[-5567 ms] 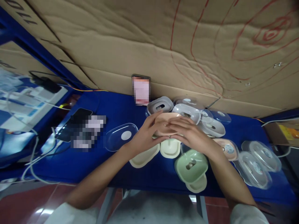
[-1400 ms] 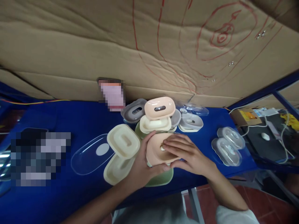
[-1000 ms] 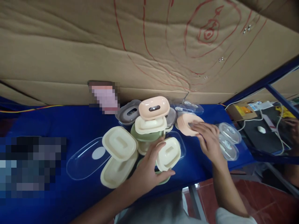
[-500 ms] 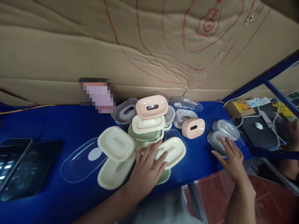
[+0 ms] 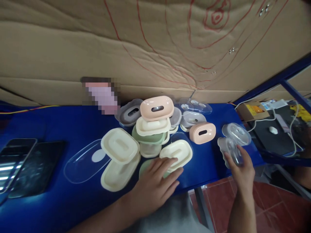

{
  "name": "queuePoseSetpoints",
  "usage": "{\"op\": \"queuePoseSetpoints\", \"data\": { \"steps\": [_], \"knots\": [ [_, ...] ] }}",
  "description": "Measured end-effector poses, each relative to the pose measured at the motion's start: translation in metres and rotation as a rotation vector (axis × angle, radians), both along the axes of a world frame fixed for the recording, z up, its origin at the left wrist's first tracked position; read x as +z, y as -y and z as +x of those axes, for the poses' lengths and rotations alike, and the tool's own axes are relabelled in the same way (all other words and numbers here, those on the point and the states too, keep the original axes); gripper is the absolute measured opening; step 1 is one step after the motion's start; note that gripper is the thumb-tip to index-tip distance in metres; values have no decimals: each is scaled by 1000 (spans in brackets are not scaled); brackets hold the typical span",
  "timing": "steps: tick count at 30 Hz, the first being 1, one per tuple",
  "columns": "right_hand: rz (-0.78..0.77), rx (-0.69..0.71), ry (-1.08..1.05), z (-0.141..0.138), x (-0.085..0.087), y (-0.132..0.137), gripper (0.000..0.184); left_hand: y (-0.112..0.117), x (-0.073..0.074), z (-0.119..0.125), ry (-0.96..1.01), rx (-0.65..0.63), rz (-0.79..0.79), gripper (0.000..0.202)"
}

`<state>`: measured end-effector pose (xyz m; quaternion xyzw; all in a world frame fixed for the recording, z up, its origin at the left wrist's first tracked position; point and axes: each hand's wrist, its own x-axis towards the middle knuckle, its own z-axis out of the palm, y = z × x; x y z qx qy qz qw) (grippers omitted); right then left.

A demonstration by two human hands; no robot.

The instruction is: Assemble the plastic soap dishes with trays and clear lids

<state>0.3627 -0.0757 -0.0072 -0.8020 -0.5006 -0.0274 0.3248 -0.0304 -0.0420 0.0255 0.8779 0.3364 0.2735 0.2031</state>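
Note:
My right hand (image 5: 243,170) grips a clear plastic container (image 5: 232,149) by its sides at the table's right end, thumb on the left and fingers on the right. The container is tilted. Another clear container with a lid (image 5: 237,133) lies right behind it. My left hand (image 5: 156,183) has its fingers stretched out over a pale green piece (image 5: 145,166), partly hidden by the hand. Its fingertips are at the near edge of a cream oval lid (image 5: 178,152); whether they touch it I cannot tell. A peach slotted cover (image 5: 202,132) stands between the hands, farther back.
A pile with another peach slotted cover (image 5: 156,108), a grey slotted piece (image 5: 128,113) and two cream lids (image 5: 120,145) fills the middle. Left are a clear oval sheet (image 5: 80,165) and a dark tablet-like device (image 5: 36,168). A blue metal frame (image 5: 291,90) borders the right side.
My right hand has closed around the clear container and tilted it up. My left hand has slid slightly toward me and to the right, off the cream lid's left side, exposing more of the green piece.

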Motion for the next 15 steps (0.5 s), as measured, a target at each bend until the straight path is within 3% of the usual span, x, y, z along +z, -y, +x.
{"op": "queuePoseSetpoints", "data": {
  "steps": [2, 4, 7, 10, 13, 15],
  "knots": [
    [43, -25, -182, -20, 8, 11, 69, 6, 10, 2, 150, -7, -261, 58],
    [118, 110, -271, -51, 17, 18, 68, 11, 16, 10, 340, 0, -509, 88],
    [160, 625, -272, -107, 30, 14, 71, 15, 16, 25, 604, 1, -723, 115],
    [164, 1042, -312, -146, 37, -7, 81, 21, 12, 31, 826, 116, -817, 110],
    [175, 1163, -341, -143, 46, -40, 83, 31, 11, 23, 961, 335, -834, 106],
    [155, 1106, -225, -120, 53, -68, 76, 39, 12, 14, 993, 455, -834, 106]
  ]
}}
